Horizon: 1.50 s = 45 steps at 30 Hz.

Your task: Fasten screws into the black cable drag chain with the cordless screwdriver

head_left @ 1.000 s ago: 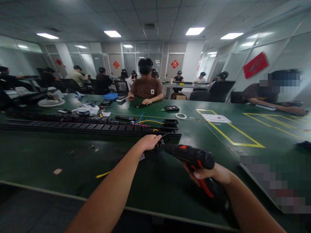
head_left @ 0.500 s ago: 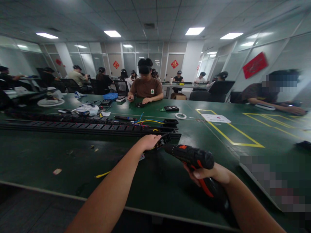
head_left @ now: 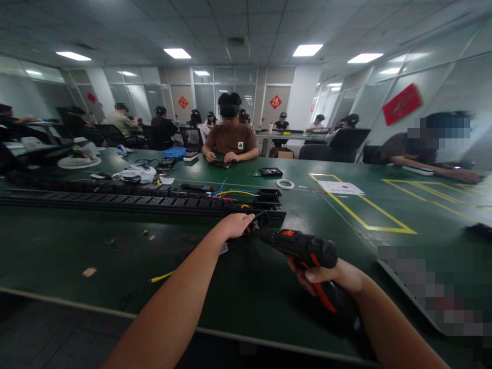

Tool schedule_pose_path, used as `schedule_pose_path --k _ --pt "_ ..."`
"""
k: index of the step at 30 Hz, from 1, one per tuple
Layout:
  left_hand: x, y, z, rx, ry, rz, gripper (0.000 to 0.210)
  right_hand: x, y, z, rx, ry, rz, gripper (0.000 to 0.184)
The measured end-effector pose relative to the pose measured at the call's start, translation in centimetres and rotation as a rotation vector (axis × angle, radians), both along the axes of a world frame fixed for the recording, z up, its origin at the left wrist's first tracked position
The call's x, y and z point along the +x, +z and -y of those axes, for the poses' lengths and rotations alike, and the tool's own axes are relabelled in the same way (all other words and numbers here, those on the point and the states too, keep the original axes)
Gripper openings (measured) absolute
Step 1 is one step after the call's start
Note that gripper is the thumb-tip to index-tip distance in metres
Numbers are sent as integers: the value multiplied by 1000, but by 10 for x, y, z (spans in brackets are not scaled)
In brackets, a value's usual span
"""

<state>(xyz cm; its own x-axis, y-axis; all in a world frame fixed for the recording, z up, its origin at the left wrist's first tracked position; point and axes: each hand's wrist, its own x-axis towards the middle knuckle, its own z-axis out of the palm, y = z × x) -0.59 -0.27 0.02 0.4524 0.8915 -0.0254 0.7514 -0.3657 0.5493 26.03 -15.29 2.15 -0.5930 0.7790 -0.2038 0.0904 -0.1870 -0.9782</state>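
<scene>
My left hand point(head_left: 235, 225) is closed on a small black open-sided housing point(head_left: 261, 221) with metal parts inside, held just above the green table. My right hand point(head_left: 319, 274) grips a black and orange cordless drill point(head_left: 298, 246) by its handle. The drill's nose points left at the housing; whether its tip touches cannot be made out. A yellow wire point(head_left: 163, 277) shows from behind my left forearm. Just beyond my left hand lies a long black power strip point(head_left: 154, 201) with a row of sockets.
Loose blue and yellow wires point(head_left: 234, 192) lie by the strip's end. Farther off are a white ring point(head_left: 285, 183), a black case point(head_left: 270, 171), a paper sheet point(head_left: 340, 187) and a blue basket point(head_left: 174, 152). A co-worker point(head_left: 230, 138) sits opposite, another person point(head_left: 423, 143) at right.
My hands, the housing and the drill have barely moved. The co-worker opposite has shifted their hands around a dark part.
</scene>
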Motion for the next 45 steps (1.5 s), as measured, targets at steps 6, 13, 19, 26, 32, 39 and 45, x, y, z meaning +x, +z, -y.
schedule_pose_path --k 6,13,19,26,32,39,45 --pt "-1 1 1 -8 9 5 67 0 0 -1 18 16 -16 48" --pt "0 2 2 -19 25 12 68 -2 5 0 20 38 3 46" --pt "-1 2 3 -25 35 17 64 -2 3 -2 28 22 5 42" --pt "-1 3 4 -25 41 17 61 -2 4 -1 35 16 6 40" --pt "0 3 3 -30 40 17 60 -1 2 -2 53 21 17 39" --pt "0 4 4 -29 34 16 61 1 -4 -2 38 2 15 41" --pt "-1 4 5 -33 42 20 63 -1 1 0 18 -1 13 43"
